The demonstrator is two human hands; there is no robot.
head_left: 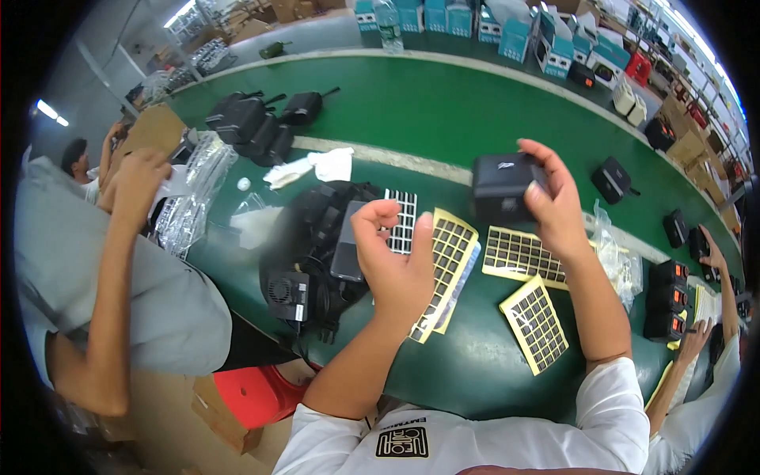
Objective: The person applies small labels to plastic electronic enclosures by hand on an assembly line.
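Note:
My right hand (560, 207) grips a black box-shaped device (500, 187) by its right side, holding it above the table. The device has rounded edges and a small light mark on it. My left hand (396, 257) is raised with loosely curled fingers, its thumb apart from them and nothing visible between. Beneath and around it are a dark flat rectangular thing (346, 257), a white-gridded sheet (402, 218) and a yellow sheet of dark square pads (450, 265). Two more such pad sheets, one wide (518, 255) and one tilted (534, 324), lie under my right forearm.
Left of my hands sits a pile of black devices and cables (305, 245). Black cases (249, 127) stand farther back, near white cloths (328, 165). A clear plastic bag (621, 265) lies right. Co-workers flank me; one's hand (142, 178) is at left. A red stool (257, 393) stands below.

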